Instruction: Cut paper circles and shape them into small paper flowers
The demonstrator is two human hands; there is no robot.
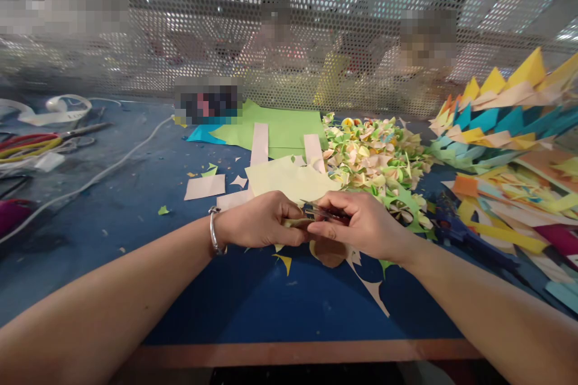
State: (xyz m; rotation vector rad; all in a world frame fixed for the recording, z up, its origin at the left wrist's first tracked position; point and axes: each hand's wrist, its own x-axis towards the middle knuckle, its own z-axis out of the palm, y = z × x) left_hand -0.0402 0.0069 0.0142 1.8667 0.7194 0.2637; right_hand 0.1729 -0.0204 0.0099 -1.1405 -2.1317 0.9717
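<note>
In the middle of the head view both hands meet just above the blue table. My left hand (pixel 271 219), below a silver bangle (pixel 214 231), pinches a small piece of pale yellow paper (pixel 294 223), mostly hidden by the fingers. My right hand (pixel 361 222) is closed around small metal scissors (pixel 332 213), their thin blades pointing left toward that piece. Under the right hand lies a round brown piece (pixel 330 252). Right behind the hands is a pale yellow sheet (pixel 289 177) with a cut edge. Scraps, including a yellow offcut (pixel 284 263), lie around them.
A heap of small cut paper pieces (pixel 370 156) lies behind my right hand. Green sheets (pixel 284 126) rest by the perforated metal screen (pixel 289 60). At right are a blue glue gun (pixel 469 240) and folded paper layers (pixel 501 117). A white cable (pixel 112 171) crosses the left side.
</note>
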